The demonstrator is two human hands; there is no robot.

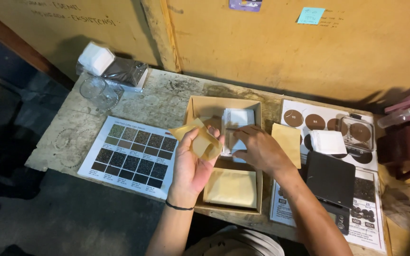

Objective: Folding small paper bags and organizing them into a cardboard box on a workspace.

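Over the open cardboard box (258, 142) on the counter (167, 97), the left hand (193, 163) grips a small tan pouch (200, 140), thumb on its face and fingers behind, raised and tilted so its mouth faces the other hand. The right hand (257, 149) reaches down into the box, fingertips pinched on the stack of white packets (237, 118) standing on edge in the far part; whether it has one free of the stack cannot be told. The pouch sits just left of that stack, close enough that both hands meet above the box. Under the wrists, in the near part of the box, lies a flat pile of tan pouches (231, 187). Just right of the right hand another tan pouch (288, 142) leans at the box wall, with a white packet (328, 141) and a clear plastic container (357, 132) beyond it on a printed sheet of brown discs. A black scale (330, 178) lies beside the right forearm, near enough to be nudged. Left of the left hand lies a chart of dark squares (134, 156); farther off stand a glass cup (99, 92) and a bag (119, 71)
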